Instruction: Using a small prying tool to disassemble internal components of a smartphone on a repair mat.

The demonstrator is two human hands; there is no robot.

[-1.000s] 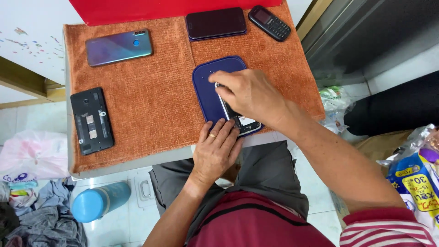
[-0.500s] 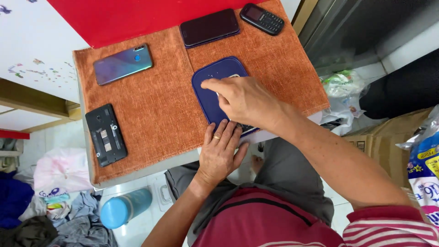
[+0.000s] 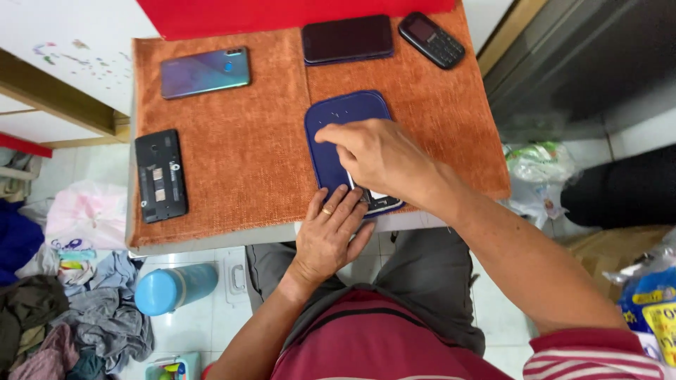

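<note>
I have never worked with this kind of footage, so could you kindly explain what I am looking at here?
There is no machine: a camera worn on a person's head looks down at their own two bare hands. They sit at a small table covered by a rust-orange textured cloth. The left hand presses flat on the near end of a dark blue rounded phone back cover, while the right hand rests on top, fingertips on its surface. Neither hand lifts anything. Also on the cloth: an iridescent blue-purple smartphone, an opened black phone showing its insides, a dark-screened black smartphone and a small black keypad phone.
</note>
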